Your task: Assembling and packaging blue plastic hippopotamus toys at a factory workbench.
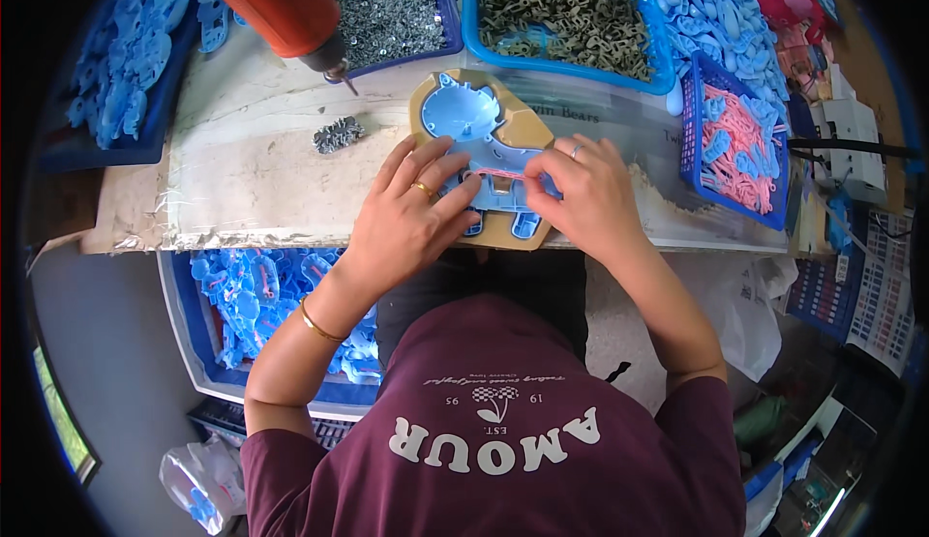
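Coloured light blue on the moulded shell (463, 111), pink in the thin strip (497, 174), over tan in the jig board (530, 131). Beyond that board, bright blue in the tray (571, 74), bronze-brown in its clips (571, 19). Left of the board and beyond, orange-red on the screwdriver (276, 3). Right of the board, violet-blue lattice on the basket (693, 150). Nearer than the board, maroon on the T-shirt (523, 343), printed in white.

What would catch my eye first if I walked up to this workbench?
Probably the big orange power tool at upper left, its tip pointing down toward the bench. Next, the light-blue plastic part on a tan block near the middle, with left fingers and right fingers at it. Beyond, a bright-blue tray heaped with dark clips.
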The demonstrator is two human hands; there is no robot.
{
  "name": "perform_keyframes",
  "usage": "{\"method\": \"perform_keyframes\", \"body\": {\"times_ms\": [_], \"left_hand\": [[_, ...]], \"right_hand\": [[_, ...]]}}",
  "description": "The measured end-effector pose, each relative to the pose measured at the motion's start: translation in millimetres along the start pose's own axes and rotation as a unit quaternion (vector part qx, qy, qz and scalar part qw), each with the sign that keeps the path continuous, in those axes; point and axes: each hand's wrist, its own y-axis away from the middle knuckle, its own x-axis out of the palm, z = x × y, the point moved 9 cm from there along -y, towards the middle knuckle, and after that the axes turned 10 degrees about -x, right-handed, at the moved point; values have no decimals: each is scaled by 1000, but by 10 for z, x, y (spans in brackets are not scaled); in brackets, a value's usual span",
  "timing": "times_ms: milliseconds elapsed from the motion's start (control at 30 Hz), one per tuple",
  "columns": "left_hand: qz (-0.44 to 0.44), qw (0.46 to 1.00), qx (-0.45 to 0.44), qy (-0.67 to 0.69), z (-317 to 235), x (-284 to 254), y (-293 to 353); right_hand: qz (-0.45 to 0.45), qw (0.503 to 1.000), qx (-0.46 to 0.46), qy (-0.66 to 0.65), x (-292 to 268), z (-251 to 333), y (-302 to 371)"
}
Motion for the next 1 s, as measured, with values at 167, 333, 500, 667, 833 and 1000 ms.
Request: {"method": "perform_keyframes", "body": {"times_ms": [167, 333, 500, 667, 833, 1000], "left_hand": [[-6, 1000, -1, -3, 5, -31, -12], [-26, 1000, -1, 15, 4, -78, -11], [-92, 993, -10, 76, 41, -330, -85], [-141, 987, -15, 81, 256, -503, -288], [-212, 974, -78, -12, 749, -630, -423], [-171, 975, -99, -99, 1332, -634, -831]], "right_hand": [[56, 998, 15, -32, 84, -65, -14], [74, 994, 5, -76, 46, -29, -287], [-206, 954, -71, -206, -455, 297, -1449], [-321, 925, -65, -192, -223, 50, -3002], [-438, 878, -102, -163, -204, 45, -3141], [-115, 945, 63, -299, -206, 284, -2442]]}}
